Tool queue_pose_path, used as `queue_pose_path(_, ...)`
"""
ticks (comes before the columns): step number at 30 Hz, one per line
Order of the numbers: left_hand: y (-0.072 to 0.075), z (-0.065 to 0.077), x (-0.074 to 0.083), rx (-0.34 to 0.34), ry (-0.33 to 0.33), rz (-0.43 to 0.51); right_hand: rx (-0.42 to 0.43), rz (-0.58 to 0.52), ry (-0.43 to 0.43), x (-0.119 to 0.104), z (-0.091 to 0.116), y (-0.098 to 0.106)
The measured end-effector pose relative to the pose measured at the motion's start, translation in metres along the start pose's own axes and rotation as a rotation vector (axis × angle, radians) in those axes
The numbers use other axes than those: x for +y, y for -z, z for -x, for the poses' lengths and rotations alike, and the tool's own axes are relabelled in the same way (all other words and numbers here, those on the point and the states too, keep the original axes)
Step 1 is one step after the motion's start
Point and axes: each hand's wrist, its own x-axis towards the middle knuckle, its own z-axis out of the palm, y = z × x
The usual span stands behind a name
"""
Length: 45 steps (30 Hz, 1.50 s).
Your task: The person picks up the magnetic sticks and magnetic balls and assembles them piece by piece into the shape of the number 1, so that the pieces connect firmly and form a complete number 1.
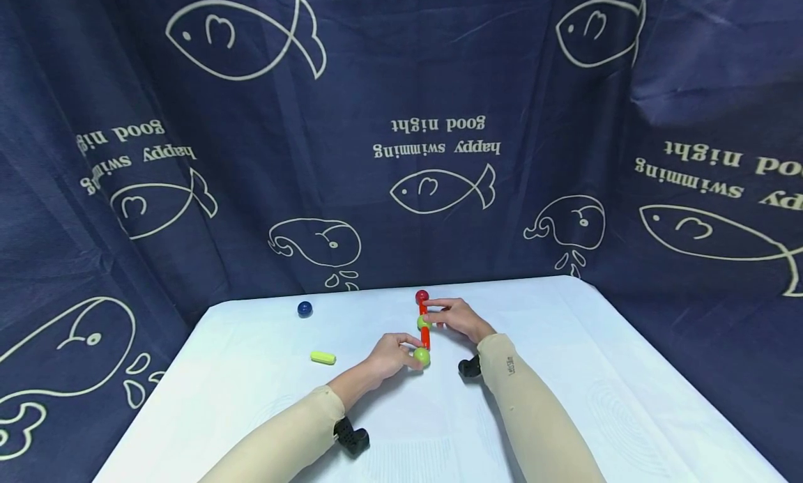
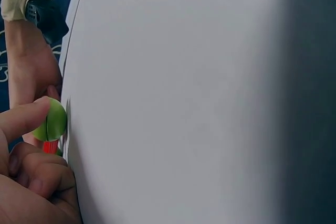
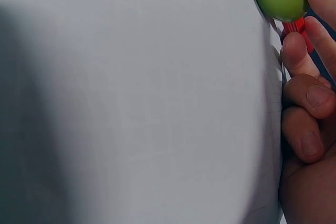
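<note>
A red ball [image 1: 422, 297], red rods [image 1: 425, 338] and a middle green ball [image 1: 422, 323] form a line on the white table, with a nearer green ball [image 1: 422, 357] at its front end. My left hand [image 1: 390, 357] pinches this nearer ball, its thumb pressed on the ball's side in the left wrist view. From the other side my right hand [image 1: 461, 318] grips around the middle ball, thumb against it and index finger reaching along the far rod toward the red ball. In the right wrist view a rod sticks out on each side of this green ball [image 3: 281, 1].
A dark blue ball [image 1: 304, 309] lies at the back left of the table [image 1: 552, 371]. Nearer, left of my left hand, is a short yellow-green rod [image 1: 323, 357]. A dark blue curtain [image 1: 351, 120] with fish drawings hangs behind the table's far edge.
</note>
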Motion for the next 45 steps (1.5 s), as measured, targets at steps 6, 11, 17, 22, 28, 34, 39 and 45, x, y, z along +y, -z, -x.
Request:
queue_pose_path(6,-0.0012,-0.0022,0.0004,0.012,0.001,-0.017,0.001,0.009,-0.004,-0.0014,0.0016,0.0002)
queue_pose_path(11,-0.0024,-0.0047,-0.0004,0.022,-0.006,-0.019,0.003,0.010,-0.004,-0.0022,0.0026,-0.0001)
queue_pose_path(17,-0.0040,-0.0061,-0.0008,0.028,0.005,-0.009,-0.006,-0.001,0.004,-0.0018,0.0024,-0.0001)
queue_pose_path(22,-0.0045,-0.0069,0.0003,0.022,0.008,-0.007,-0.006,0.003,0.013,-0.0019,0.0018,0.0004)
queue_pose_path(28,-0.0050,-0.0082,0.0006,0.021,0.018,-0.007,-0.010,0.011,-0.003,-0.0018,0.0021,0.0006)
queue_pose_path(34,-0.0048,-0.0079,0.0016,0.028,0.033,-0.017,-0.014,0.009,0.003,-0.0020,0.0035,0.0003)
queue_pose_path(39,-0.0043,-0.0080,0.0027,0.035,0.039,-0.027,-0.011,0.006,0.003,-0.0015,0.0030,0.0008)
queue_pose_path(45,-0.0037,-0.0063,0.0021,0.039,0.031,-0.005,-0.002,0.022,-0.022,-0.0029,0.0032,0.0001)
